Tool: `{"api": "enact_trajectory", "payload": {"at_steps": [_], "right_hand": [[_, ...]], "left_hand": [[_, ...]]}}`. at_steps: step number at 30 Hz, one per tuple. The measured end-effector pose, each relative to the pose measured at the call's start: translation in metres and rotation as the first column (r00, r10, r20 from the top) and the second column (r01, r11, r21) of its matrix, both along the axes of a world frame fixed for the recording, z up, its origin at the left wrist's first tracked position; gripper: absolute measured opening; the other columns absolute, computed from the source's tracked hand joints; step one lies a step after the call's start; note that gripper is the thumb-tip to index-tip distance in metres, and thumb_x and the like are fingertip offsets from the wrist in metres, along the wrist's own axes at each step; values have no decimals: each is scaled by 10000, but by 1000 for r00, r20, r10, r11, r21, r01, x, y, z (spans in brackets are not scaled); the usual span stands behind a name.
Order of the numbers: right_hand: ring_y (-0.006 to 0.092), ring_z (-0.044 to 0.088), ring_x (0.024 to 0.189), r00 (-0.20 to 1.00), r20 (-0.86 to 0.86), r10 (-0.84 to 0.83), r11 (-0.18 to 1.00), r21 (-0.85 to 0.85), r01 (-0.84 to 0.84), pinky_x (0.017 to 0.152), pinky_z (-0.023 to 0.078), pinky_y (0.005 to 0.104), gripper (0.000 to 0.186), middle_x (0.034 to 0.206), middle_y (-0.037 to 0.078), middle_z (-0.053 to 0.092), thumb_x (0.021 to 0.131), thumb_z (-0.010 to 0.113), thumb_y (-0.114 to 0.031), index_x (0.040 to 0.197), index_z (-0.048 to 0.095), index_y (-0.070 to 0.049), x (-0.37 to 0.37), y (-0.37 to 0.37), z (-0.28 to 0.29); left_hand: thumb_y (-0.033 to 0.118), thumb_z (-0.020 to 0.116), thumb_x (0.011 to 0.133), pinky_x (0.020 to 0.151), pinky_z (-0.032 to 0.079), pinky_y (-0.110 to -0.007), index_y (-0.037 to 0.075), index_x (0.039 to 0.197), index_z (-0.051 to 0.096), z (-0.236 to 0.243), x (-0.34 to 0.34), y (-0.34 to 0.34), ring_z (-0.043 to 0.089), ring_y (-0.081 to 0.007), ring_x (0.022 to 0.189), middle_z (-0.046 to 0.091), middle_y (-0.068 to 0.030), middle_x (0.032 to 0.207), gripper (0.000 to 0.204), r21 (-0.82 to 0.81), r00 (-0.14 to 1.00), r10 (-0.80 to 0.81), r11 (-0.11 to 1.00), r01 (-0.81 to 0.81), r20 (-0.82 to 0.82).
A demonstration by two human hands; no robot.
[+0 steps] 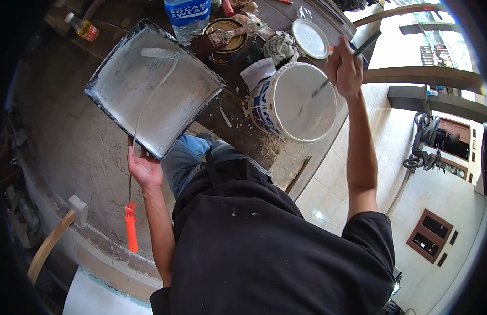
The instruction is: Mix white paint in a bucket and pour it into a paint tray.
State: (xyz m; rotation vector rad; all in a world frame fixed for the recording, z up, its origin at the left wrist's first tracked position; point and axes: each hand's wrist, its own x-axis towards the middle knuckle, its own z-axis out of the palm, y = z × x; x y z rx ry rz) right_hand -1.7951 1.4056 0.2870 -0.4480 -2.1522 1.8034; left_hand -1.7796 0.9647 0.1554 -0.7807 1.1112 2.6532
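Observation:
My left hand supports the near edge of a square, white-coated paint tray, fingers curled beneath it. A small roller lies inside the tray, its wire arm running over the edge down to an orange handle beside my hand. My right hand grips a dark stick raised above a white paint bucket; the stick's lower part is blurred over the bucket's pale contents.
The dark worktop holds a blue-labelled jug, a small bottle, an open tin with a brush, a crumpled rag and a white lid. A parked scooter stands beyond the tiled floor.

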Motion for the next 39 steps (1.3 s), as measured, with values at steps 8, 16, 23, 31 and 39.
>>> {"api": "enact_trajectory", "payload": {"at_steps": [8,16,23,31,39], "right_hand": [[93,177,366,980,-38,195,751,-637,-174,364,166,282,474,467,-33,196,975,400,-279,547,246,-147,15,-20,-6],[85,144,365,853,-251,-457,884,-234,405,358,143,274,437,457,-30,142,954,354,-222,550,202,-155,4,-12,-12],[78,203,368,978,83,191,868,-480,-129,362,190,273,449,452,-41,226,958,393,-282,545,284,-141,32,-3,2],[94,202,350,930,-224,-292,900,-394,188,356,169,269,432,442,-31,206,937,397,-252,541,264,-144,6,-20,-20],[64,246,375,983,-66,-171,958,-244,151,356,188,253,439,485,-51,255,969,429,-304,570,323,-154,11,8,2]], "left_hand": [[328,365,927,1035,324,-464,140,1423,304,-6,0,-4,349,-306,1272,339,-151,1395,534,3,1000,7,1000,-7,-4],[333,373,926,1027,342,-463,138,1417,317,-3,-1,-1,372,-306,1257,351,-151,1392,531,7,999,19,1000,-19,34],[331,365,929,1036,329,-468,146,1424,303,-8,0,-5,349,-305,1275,345,-140,1399,532,28,1000,3,1000,-3,-5],[331,370,926,1044,314,-464,152,1429,293,-7,-3,-5,342,-306,1281,331,-138,1408,539,27,1000,6,1000,-6,-13],[331,372,926,1048,311,-448,138,1430,287,1,-2,-1,352,-294,1276,342,-136,1404,546,33,1000,18,999,-19,18]]}}
